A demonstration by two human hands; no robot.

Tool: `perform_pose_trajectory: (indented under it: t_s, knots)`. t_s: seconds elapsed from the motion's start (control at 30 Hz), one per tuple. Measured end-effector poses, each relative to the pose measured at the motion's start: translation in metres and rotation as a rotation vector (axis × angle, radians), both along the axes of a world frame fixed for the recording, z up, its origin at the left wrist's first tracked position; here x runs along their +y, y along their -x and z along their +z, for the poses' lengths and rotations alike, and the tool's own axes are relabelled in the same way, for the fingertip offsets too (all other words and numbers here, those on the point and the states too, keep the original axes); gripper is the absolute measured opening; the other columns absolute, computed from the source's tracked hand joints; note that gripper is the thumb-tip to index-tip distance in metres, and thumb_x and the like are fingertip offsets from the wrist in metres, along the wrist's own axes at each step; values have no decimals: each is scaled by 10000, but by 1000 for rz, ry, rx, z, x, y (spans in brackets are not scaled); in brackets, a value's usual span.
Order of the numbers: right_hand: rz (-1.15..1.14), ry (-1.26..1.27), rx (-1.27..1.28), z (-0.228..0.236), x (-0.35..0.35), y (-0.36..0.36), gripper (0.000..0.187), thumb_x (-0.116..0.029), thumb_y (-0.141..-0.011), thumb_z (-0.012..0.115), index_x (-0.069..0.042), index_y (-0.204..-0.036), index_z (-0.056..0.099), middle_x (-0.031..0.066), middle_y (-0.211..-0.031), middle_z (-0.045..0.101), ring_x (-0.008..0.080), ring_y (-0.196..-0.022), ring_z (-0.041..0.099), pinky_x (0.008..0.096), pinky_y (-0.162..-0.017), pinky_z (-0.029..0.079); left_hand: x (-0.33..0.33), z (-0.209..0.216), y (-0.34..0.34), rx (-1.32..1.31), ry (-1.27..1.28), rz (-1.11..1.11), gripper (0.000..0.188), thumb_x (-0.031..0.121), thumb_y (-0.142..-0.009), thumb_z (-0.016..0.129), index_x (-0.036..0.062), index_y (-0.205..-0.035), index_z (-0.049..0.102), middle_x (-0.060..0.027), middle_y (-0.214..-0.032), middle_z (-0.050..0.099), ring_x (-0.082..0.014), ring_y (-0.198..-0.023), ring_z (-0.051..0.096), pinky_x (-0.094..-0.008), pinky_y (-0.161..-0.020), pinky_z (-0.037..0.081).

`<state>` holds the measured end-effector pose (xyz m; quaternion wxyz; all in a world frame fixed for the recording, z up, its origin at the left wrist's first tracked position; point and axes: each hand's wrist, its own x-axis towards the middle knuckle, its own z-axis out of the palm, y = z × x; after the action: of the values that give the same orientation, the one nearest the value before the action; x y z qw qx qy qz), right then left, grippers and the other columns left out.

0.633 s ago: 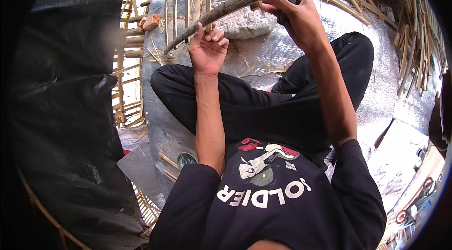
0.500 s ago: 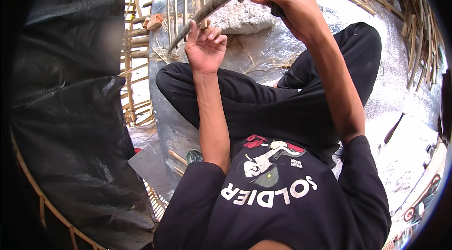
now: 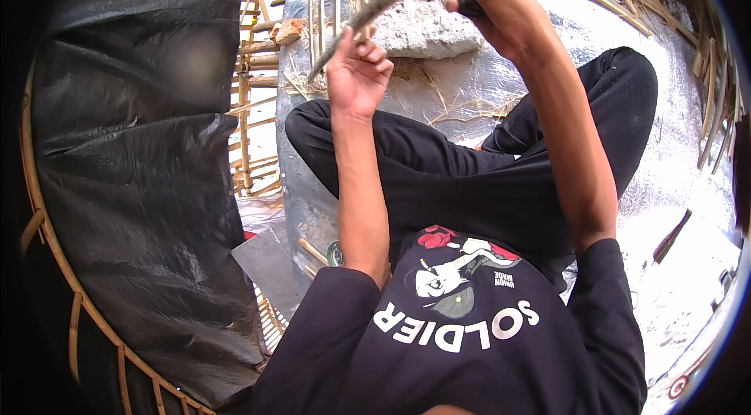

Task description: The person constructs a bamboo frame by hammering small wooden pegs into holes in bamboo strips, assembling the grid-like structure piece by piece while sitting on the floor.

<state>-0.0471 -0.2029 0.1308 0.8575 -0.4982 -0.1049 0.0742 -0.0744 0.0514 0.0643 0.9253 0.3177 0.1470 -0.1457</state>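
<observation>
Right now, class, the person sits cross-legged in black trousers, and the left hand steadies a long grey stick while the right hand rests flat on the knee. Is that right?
One detail is wrong. The head view shows the right hand raised near the picture's top edge, gripping a dark tool, not resting on a knee. The left hand does steady the long grey stick.

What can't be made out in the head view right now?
- Dark tool in the right hand: cut off by the top edge.
- Far end of the grey bamboo stick: hidden behind that hand.
- Left hand fingers' grip: partly hidden by the palm.
</observation>
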Motion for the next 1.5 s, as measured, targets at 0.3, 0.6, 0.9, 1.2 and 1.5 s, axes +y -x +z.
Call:
perform_pose_trajectory:
  t_s: [0.3, 0.6, 0.9, 1.2, 1.5]
  knots:
    - [-175, 126, 319, -83, -46, -4, 207, -111, -852, 712, 24, -1004, 673, 126, -1051, 742, 60, -716, 533, 201, -621, 445, -13, -29, 15, -55, -1219, 3, 346, 384, -969, 681, 45, -1032, 719, 23, -729, 659, -120, -590, 612, -302, -570, 471]
    - [-253, 128, 436, -105, -56, -11, 176, -97, -839, 748, 18, -944, 667, 75, -929, 697, 84, -739, 571, 213, -640, 462, -17, -30, -1, -790, -2023, 112, 345, 326, -889, 757, 79, -1128, 728, -102, -1084, 630, -275, -1043, 597, -402, -946, 374]
    - [-279, 94, 409, -77, -46, -10, 343, -153, -871, 801, 30, -1106, 631, 111, -1013, 684, 141, -856, 677, 217, -630, 504, -8, -37, -10, -850, -2028, 94, 271, 221, -969, 639, 110, -1216, 622, -90, -1131, 620, -282, -1113, 572, -456, -947, 306]
    - [-327, -171, 442, -79, -52, -16, 507, -400, -944, 711, 31, -1170, 567, 173, -1100, 695, 188, -900, 707, 221, -650, 569, -11, -2, -29, -1065, -1923, 246, 239, 226, -1034, 541, 55, -1195, 584, -126, -1085, 619, -309, -1048, 582, -429, -934, 378]
    - [-288, 228, 252, -61, -27, -3, 443, -331, -885, 805, -16, -1057, 546, 137, -990, 715, 176, -833, 728, 258, -679, 559, -8, 78, -54, -1070, -1801, 460, 321, 241, -1089, 446, -25, -1139, 619, -182, -982, 661, -316, -905, 663, -381, -785, 508]
